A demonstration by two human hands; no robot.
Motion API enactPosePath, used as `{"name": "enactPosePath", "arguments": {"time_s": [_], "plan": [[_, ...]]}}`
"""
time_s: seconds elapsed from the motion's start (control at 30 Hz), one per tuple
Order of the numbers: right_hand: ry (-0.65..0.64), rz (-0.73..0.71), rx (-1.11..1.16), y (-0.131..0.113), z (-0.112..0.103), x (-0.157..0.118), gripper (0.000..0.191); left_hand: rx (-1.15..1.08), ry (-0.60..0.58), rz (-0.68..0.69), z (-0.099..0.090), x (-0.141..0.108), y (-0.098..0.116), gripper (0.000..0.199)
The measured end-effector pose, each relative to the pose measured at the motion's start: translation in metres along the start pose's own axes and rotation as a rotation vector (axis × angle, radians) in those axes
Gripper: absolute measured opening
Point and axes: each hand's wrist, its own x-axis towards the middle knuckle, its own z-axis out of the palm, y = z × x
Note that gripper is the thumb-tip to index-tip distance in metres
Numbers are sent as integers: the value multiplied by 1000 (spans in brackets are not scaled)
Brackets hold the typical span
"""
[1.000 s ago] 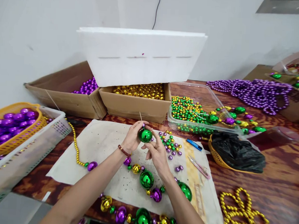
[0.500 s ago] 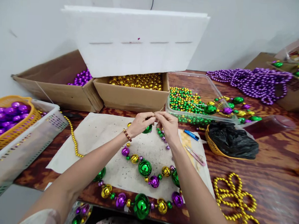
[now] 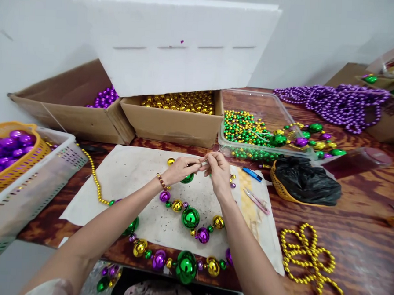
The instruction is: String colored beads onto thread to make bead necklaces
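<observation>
My left hand (image 3: 181, 169), a beaded bracelet on its wrist, meets my right hand (image 3: 219, 170) fingertip to fingertip above the white cloth (image 3: 132, 179). Both hands pinch a thin pale thread, of which only a faint bit shows. Under the hands lies a large green bead (image 3: 187, 178), partly covered. A strand of purple, gold and green beads (image 3: 190, 217) curves across the cloth between my forearms. Closer to me, a bigger garland (image 3: 186, 266) runs along the table edge, partly hidden by my right forearm.
Cardboard boxes hold purple beads (image 3: 105, 98) and gold beads (image 3: 179, 101). A clear tray (image 3: 266, 147) contains small green and gold beads. On the right are a blue cutter (image 3: 252, 174), pink-handled snips (image 3: 256, 201), a basket with a black bag (image 3: 307, 182) and gold bead strings (image 3: 310, 254).
My hands have come slightly lower and toward me, still pinching together. My right hand has turned, its fingers more curled. The whole view has shifted a little.
</observation>
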Motion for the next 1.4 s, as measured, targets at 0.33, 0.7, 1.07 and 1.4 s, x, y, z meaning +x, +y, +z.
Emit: {"name": "enactPosePath", "arguments": {"time_s": [0.33, 0.7, 1.07, 1.4], "plan": [[146, 27, 39, -13, -26, -17, 43, 196, -70, 27, 4, -27, -25, 17], [105, 15, -82, -16, -36, -56, 33, 518, -247, 2, 9, -40, -35, 20], [-51, 101, -87, 2, -40, -74, 31, 678, 132, -331, -41, -19, -50, 15], [31, 184, 7, 14, -36, -78, 37, -263, 272, -350, -18, -4, -19, 36]]}}
